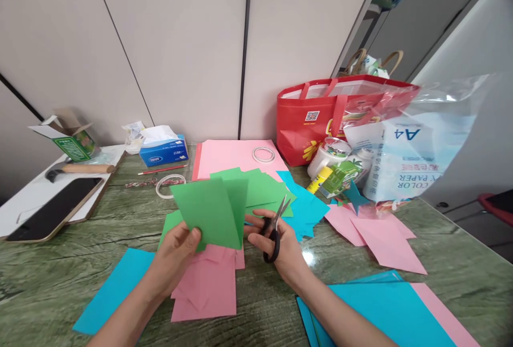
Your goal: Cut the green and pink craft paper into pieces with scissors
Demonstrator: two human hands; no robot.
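Observation:
Pinched between the thumb and fingers of my left hand (178,251) is green paper (206,213), at least two pieces fanned slightly apart and raised over the table. In my right hand (286,245) lie black-handled scissors (272,229), blades slightly apart and pointing up and away. Its fingertips come close to the right edge of the green paper. Below my hands is a pile of pink paper pieces (218,288). Behind the held paper spread more green sheets (260,189), beside blue paper pieces (306,208).
A blue sheet (118,288) lies left; larger blue sheets (372,304) lie front right. Tape rolls (170,186), a tissue box (164,152), a hammer (86,168) and a phone (56,209) sit left. A red bag (296,122) and plastic paper packaging (412,149) stand at the back right.

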